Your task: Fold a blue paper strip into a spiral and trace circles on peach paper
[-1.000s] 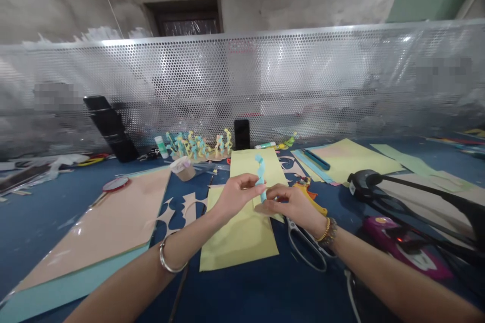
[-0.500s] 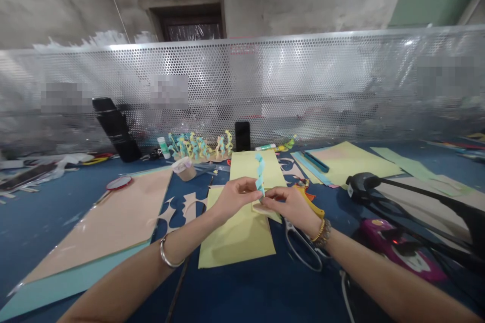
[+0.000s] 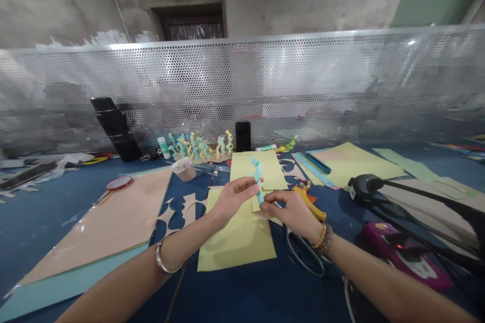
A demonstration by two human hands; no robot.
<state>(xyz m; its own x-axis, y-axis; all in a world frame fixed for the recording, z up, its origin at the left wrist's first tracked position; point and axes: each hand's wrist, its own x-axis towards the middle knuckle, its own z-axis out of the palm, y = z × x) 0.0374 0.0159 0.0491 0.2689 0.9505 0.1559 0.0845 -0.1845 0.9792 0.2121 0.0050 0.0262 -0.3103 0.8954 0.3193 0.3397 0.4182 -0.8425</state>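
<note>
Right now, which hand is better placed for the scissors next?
Right, likely: the left hand and right hand both touch the curled blue paper strip, but the right is nearer the grey-handled scissors.

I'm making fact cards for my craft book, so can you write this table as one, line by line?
Left hand: holding a curly blue paper strip
Right hand: at the strip's lower end
Under the hands: yellow paper
Just past the right hand: yellow-handled tool
Back: upright black phone, colorful paper curls
Left side: peach paper sheet
</note>
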